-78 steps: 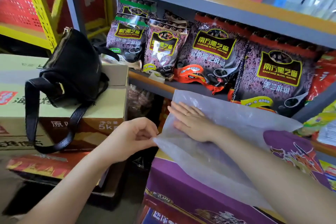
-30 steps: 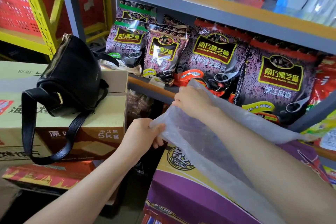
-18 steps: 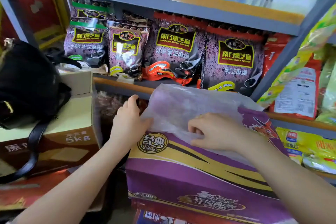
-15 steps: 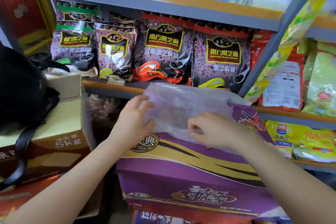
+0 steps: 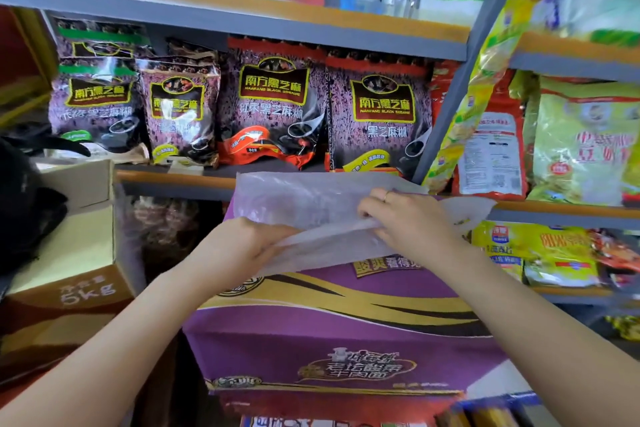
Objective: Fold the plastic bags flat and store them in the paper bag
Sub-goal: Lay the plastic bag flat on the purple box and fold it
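Item: one translucent plastic bag (image 5: 311,204), centre of the frame, lying across the top of a purple carton (image 5: 332,329) that serves as the work surface in front of the shop shelving. Condition: partly folded; the near edge is raised and turned toward the far edge, with one layer seen doubling over another, the crease not yet pressed down. Left hand (image 5: 242,246), lower centre: fingers curled round the near left edge of the bag, gripping it from beneath. Right hand (image 5: 412,218), centre right: fingers bent down onto the film and pinching the lifted fold at its right end; a ring shows on one finger. Surroundings: dark sesame-paste packets (image 5: 273,104) on the shelf (image 5: 173,178) directly behind the bag; yellow and red packets (image 5: 571,142) at the right; a brown cardboard box (image 5: 72,274) at the lower left, with a black handbag (image 5: 24,204) resting on it at the left edge. Paper bag: not in view, location unknown. Progress, as judged: early to middle; this bag is in mid-fold and appears to need flattening and probably further folds before storing. No other plastic bags, folded or waiting, can be seen, so the number stored or outstanding cannot be told.
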